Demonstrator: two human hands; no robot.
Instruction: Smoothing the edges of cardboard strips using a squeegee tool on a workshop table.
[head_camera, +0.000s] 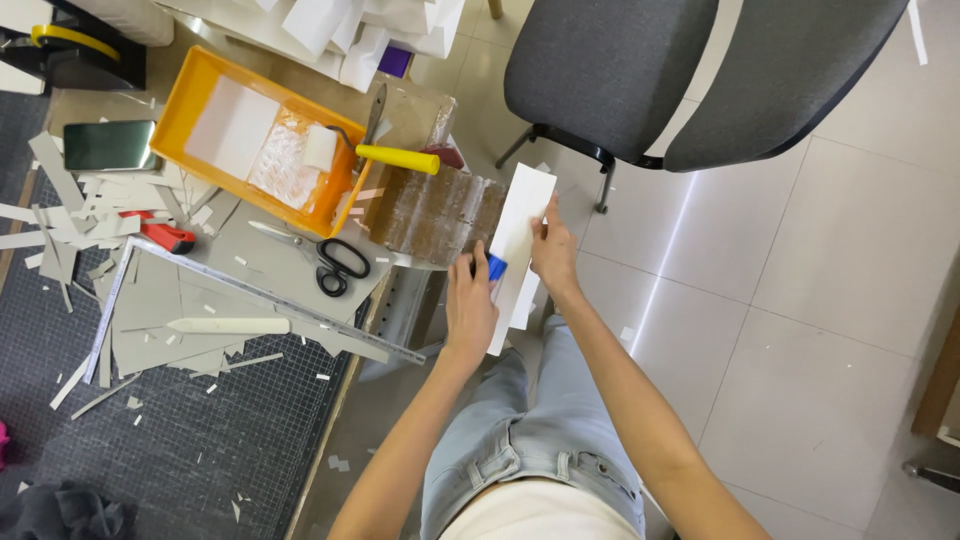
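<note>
left hand (468, 305) grips a blue object (496, 267) against the white card strip (518, 240); right hand (553, 252) pinches the strip's far edge, steadying it.

Craft workshop, cutting mat (200, 440) strewn with card offcuts, glue tray (190, 85), scissors (325, 258), steel ruler (270, 300)

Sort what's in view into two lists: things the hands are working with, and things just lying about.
In hand:
- white paper strip, held by the left hand and right hand
- small blue object, pressed to the strip by the left hand

Lying about:
- scissors
- metal ruler
- orange paint tray with a roller
- red utility knife
- phone
- grey chair
</note>
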